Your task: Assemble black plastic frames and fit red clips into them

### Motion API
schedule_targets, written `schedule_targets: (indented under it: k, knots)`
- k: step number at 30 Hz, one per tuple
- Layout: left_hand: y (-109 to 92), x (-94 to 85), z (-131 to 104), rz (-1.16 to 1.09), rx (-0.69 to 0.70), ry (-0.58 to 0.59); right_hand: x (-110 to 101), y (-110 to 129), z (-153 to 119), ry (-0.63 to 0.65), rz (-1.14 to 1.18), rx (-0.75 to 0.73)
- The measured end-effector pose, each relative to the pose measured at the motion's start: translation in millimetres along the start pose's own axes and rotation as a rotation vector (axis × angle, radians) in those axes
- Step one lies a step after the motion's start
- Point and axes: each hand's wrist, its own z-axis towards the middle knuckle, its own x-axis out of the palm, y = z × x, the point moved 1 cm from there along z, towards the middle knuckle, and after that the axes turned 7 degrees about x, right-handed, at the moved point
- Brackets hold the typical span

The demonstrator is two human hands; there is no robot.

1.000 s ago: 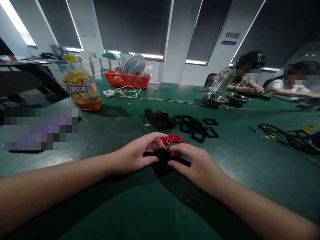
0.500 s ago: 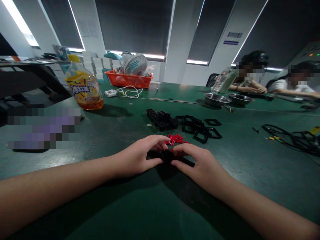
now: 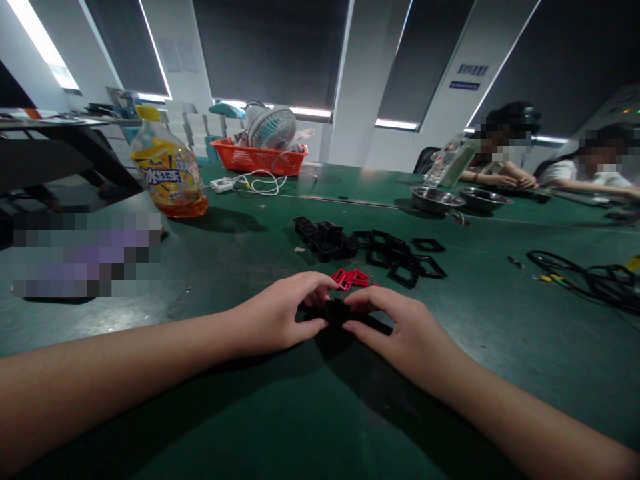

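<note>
Scarcely anything moved since the earlier frame; view shifted slightly. Left hand (image 3: 280, 311) and right hand (image 3: 405, 327) flank small black part (image 3: 338, 309), low over green table (image 3: 210, 413), nearer than red frames (image 3: 351, 279). Fingers curved, part-open; grip can't be told. Part dark: facing, long axis unreadable

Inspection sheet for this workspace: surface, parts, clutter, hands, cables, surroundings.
surface: green table, light glare.
parts: dark piece between the hands; red frames just beyond; black square frames and blocky black parts farther back.
clutter: iced-tea bottle, orange basket holding a fan, two metal bowls.
hands: left hand and right hand curled at the dark piece; grip unclear.
cables: white cable near the basket, black cables at far right.
surroundings: two people across the table, dark window blinds.
</note>
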Motion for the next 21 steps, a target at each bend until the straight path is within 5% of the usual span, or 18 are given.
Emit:
schedule_targets:
  k: [21]
  knots:
    - [-0.8, -1.3, 0.4, 0.162, 0.034, 0.034, -1.3, 0.7, 1.5, 0.017, 0.001, 0.0]
